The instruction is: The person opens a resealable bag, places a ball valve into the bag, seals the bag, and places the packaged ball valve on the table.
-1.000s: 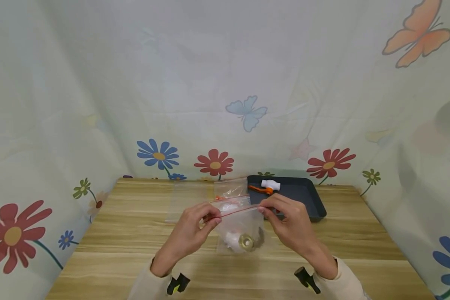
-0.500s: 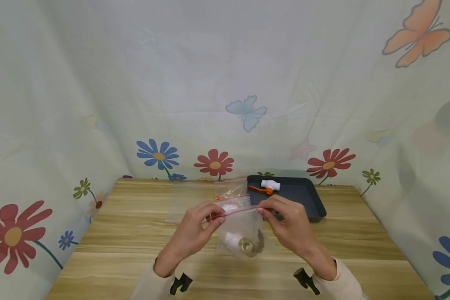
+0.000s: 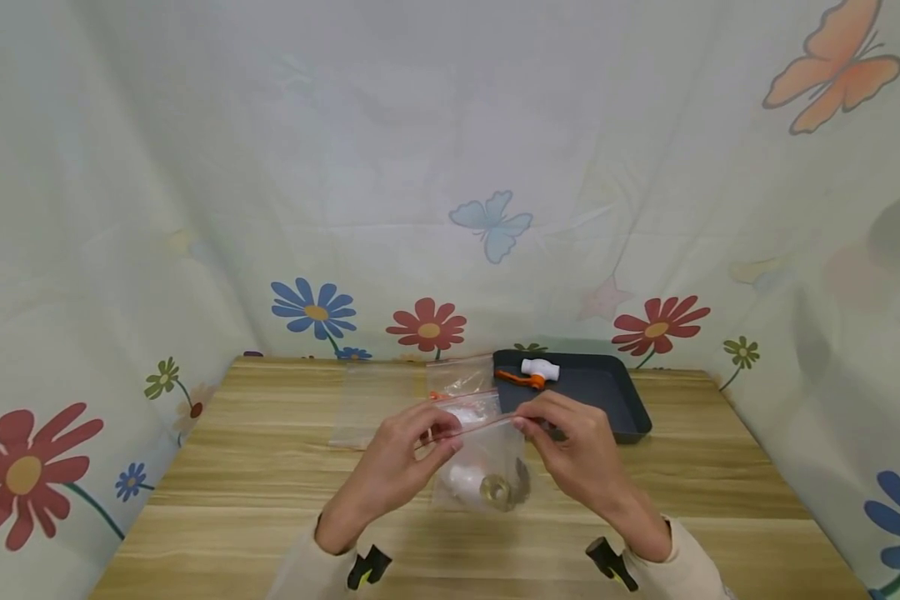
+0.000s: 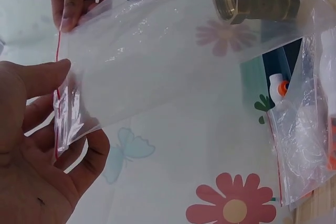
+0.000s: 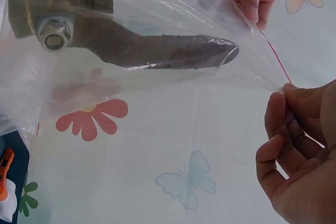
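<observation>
A clear zip-lock bag [image 3: 487, 446] with a red seal strip hangs upright between my hands. Inside it is a brass ball valve [image 3: 497, 492]; its nut and dark lever [image 5: 163, 51] show through the plastic in the right wrist view. My left hand [image 3: 401, 458] pinches the seal strip between thumb and fingers, partway along the bag's mouth. At the top right corner, my right hand [image 3: 581, 450] pinches the same strip between thumb and forefinger. A short stretch of the red strip runs between the two hands.
Behind the held bag lie more zip-lock bags, one [image 4: 302, 145] near white and orange parts. A flat clear bag [image 3: 367, 400] lies at the back left. The dark tray [image 3: 600, 400] at the back right holds a white ball valve [image 3: 542, 370] with an orange lever.
My left hand has slid right along the seal strip, closer to my right hand. The right hand has barely moved, and the bag with the brass valve has swung slightly.
</observation>
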A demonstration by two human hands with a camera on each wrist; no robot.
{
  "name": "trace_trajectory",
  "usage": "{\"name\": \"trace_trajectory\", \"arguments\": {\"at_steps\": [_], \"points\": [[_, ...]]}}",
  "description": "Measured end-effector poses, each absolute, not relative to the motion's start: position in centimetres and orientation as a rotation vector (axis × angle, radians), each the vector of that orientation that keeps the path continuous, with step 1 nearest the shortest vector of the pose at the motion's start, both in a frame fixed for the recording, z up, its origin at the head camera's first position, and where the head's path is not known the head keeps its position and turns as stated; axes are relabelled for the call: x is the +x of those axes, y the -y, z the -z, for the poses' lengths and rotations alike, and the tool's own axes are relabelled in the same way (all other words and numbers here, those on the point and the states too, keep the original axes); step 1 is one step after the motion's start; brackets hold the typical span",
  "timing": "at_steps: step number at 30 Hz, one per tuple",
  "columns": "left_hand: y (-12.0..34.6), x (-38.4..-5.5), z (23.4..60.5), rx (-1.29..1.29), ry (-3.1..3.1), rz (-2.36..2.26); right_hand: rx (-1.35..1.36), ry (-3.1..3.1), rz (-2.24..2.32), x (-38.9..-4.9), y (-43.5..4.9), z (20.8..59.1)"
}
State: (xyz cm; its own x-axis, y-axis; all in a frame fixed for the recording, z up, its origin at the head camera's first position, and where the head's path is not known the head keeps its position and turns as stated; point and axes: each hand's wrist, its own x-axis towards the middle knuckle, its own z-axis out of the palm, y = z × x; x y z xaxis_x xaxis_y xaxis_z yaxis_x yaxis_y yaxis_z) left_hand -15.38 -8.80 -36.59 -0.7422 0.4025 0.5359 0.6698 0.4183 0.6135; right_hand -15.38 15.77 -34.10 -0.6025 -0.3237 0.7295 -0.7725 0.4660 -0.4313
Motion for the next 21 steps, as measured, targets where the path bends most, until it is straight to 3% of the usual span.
{"name": "trace_trajectory", "arguments": {"at_steps": [21], "points": [[7.70, -15.61, 36.63, -0.972, 2.317, 1.174, 0.937, 2.145, -1.040, -15.30, -15.27, 34.54]]}}
